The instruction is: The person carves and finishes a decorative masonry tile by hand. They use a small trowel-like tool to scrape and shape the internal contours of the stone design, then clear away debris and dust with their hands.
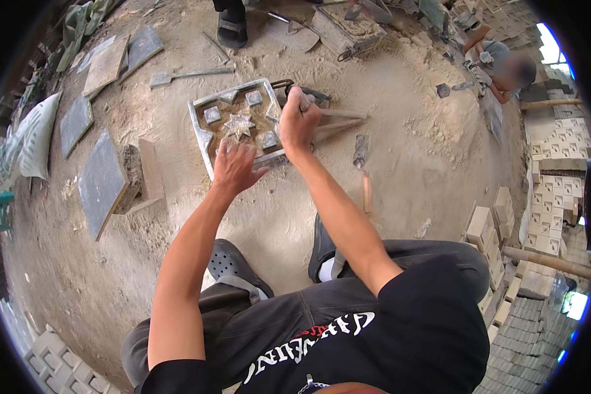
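Note:
A square metal mould lies on the ground in front of me, with a star-shaped block at its middle and small square blocks around it. Sandy powder shows between the blocks. My left hand rests at the mould's near edge, fingertips down on it and thumb spread away. At the mould's right side, my right hand is closed in a fist; what it grips is mostly hidden. A dark metal loop shows just beyond that fist. Two pale bars stick out to the right of it.
A trowel lies right of my hands. Grey slabs lie at the left. Beyond the mould are a flat bar, a shovel blade, a sand-filled box and a person's sandalled foot. Another person crouches far right; block stacks stand nearer.

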Demonstrator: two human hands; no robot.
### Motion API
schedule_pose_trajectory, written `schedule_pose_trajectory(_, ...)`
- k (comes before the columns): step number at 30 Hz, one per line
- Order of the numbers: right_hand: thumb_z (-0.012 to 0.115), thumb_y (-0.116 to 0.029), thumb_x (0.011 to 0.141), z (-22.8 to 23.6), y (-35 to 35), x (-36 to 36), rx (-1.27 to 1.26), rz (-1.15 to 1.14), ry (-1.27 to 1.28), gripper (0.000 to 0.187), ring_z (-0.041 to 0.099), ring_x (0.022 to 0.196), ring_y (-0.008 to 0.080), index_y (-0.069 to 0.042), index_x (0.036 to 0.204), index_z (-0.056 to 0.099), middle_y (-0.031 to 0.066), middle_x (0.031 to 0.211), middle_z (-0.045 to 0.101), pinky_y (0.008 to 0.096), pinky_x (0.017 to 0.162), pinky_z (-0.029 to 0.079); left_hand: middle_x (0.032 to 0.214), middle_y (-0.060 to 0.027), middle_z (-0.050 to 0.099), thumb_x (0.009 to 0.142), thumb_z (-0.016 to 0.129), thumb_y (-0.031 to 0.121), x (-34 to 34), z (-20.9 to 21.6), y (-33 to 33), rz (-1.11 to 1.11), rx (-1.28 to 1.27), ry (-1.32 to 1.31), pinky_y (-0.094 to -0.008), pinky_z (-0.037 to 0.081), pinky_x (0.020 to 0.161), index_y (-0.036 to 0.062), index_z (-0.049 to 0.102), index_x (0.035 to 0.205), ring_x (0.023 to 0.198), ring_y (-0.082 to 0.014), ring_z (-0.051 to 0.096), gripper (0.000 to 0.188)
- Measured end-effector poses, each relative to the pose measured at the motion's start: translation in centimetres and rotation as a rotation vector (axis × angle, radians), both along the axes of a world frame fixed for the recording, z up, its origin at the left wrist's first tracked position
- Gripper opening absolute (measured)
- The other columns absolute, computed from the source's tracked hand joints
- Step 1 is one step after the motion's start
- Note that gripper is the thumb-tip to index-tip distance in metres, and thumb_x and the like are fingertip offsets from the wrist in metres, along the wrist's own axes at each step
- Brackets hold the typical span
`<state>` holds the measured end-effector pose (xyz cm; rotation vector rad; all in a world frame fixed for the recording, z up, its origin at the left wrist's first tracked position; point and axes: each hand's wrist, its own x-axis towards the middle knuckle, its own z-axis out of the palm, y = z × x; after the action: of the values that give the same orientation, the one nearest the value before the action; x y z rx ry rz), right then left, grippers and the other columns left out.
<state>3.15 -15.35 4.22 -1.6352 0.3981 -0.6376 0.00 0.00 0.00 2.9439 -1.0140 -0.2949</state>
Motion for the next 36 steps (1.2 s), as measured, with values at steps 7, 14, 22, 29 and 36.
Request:
schedule_pose_trajectory(7,0.052,-0.026,0.097,1.0,0.9,-0.9,-0.01,-0.139,-0.046,0.047,0.043,0.049,0.0124,-0.001,0.058,0.049,0.0037,0.051,0.048,0.0369,0.049,0.033,0.115,-0.0082,0.064,0.087,0.06,0.052,-0.4,-1.6,4.1,-0.203,-0.138,-0.161,-0.0456,0.026,0.115,0.0091,0.051,0.131,0.12,-0.0224,0.053,0.062)
schedule_pose_trajectory(14,0.057,-0.024,0.094,2.9,-0.4,-0.4,0.295,-0.025,-0.132,0.046,0.039,0.046,0.0072,-0.006,0.053,0.047,-0.0026,0.05,0.045,0.0299,0.044,0.028,0.151,-0.0078,0.038,0.085,0.063,0.053,-0.4,-1.7,7.9,-0.155,-0.197,-0.124,-0.0443,0.015,0.122,0.0104,0.039,0.145,0.144,-0.0216,0.028,0.077)
schedule_pose_trajectory(22,0.058,-0.02,0.094,5.6,3.7,-1.1,0.468,0.272,-0.155,0.048,0.037,0.041,0.0067,-0.009,0.049,0.044,-0.0034,0.049,0.044,0.0273,0.041,0.026,0.156,-0.0043,0.031,0.084,0.062,0.059,-2.4,-2.5,8.2,-0.002,-0.27,-0.141,-0.0487,0.01,0.121,0.0225,0.042,0.145,0.146,-0.0218,0.023,0.074)
schedule_pose_trajectory(29,0.055,-0.018,0.095,1.9,4.6,-1.2,0.238,0.665,-0.103,0.041,0.036,0.044,0.006,-0.008,0.055,0.048,-0.0048,0.049,0.042,0.0265,0.043,0.025,0.154,-0.0063,0.032,0.08,0.064,0.063,-2.5,-3.3,8.1,0.181,-0.351,-0.203,-0.0488,0.009,0.121,0.0134,0.038,0.145,0.146,-0.0215,0.023,0.086)
schedule_pose_trajectory(36,0.054,-0.02,0.093,3.7,3.1,2.8,0.433,0.578,0.0,0.048,0.032,0.038,0.0122,-0.014,0.051,0.032,-0.0008,0.044,0.035,0.0307,0.041,0.025,0.156,-0.0125,0.028,0.08,0.06,0.068,-2.4,-2.3,5.9,0.173,-0.425,-0.201,-0.0486,0.008,0.121,0.0039,0.031,0.148,0.148,-0.0278,0.019,0.098)
